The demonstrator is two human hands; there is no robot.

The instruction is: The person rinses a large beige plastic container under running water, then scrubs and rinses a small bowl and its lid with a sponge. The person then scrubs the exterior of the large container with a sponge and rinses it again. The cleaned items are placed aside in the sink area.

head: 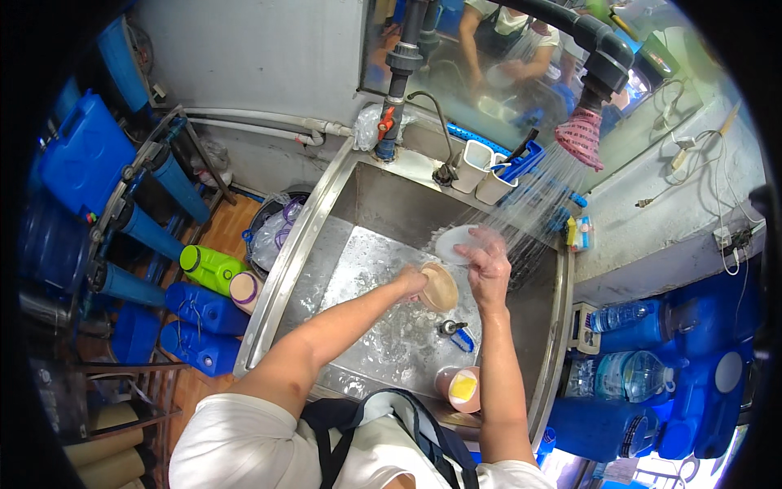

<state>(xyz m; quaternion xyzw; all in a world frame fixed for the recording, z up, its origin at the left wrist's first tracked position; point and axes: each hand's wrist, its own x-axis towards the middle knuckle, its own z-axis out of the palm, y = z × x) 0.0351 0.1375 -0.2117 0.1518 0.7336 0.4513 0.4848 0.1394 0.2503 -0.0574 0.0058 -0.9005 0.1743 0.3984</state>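
Note:
My left hand (412, 282) grips the rim of a beige round container (439, 288) over the stainless steel sink (366, 269). In my right hand (487, 263) is a white translucent round lid (455, 244), held at its right edge beside the falling water. The spray comes from a wrapped shower outlet (580, 139) at the upper right. Below the container, a blue-bristled brush (464, 340) lies on the sink floor near a dark fitting (451, 327). Close to my right forearm stands a pinkish container (451, 382) with a yellow sponge (463, 386) on top.
White holders (475, 166) with blue tools stand on the back ledge, beside a pipe with a red valve handle (386, 123). Blue jerrycans (201, 348) and a green jug (212, 269) line the left floor. Water bottles (629, 376) and blue containers crowd the right.

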